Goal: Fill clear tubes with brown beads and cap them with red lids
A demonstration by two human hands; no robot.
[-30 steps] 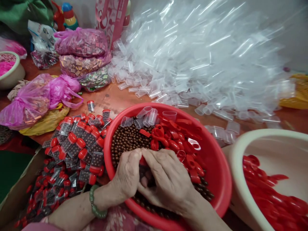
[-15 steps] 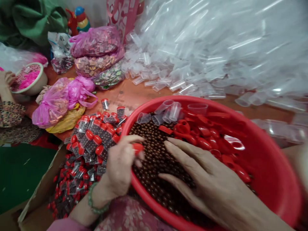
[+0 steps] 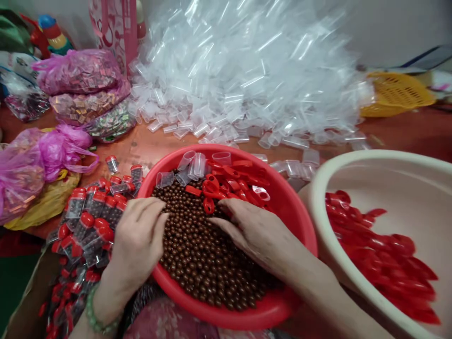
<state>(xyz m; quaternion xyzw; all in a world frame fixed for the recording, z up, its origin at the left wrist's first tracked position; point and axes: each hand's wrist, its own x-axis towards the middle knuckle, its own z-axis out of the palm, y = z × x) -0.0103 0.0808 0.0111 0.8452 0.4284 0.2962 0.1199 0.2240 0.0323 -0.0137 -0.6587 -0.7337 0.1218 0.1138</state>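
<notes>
Reddish-brown table [image 3: 139, 145]; clear tubes [image 3: 247, 75] heaped on it, pink bags [image 3: 83, 73], yellow basket [image 3: 395, 94]

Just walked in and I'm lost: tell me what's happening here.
A person's left hand curves by the left rim of a red basin; the right hand reaches in near red plastic pieces, above brown beads. I cannot tell whether either holds anything. Bead-filled, red-capped tubes lie heaped at left.
</notes>
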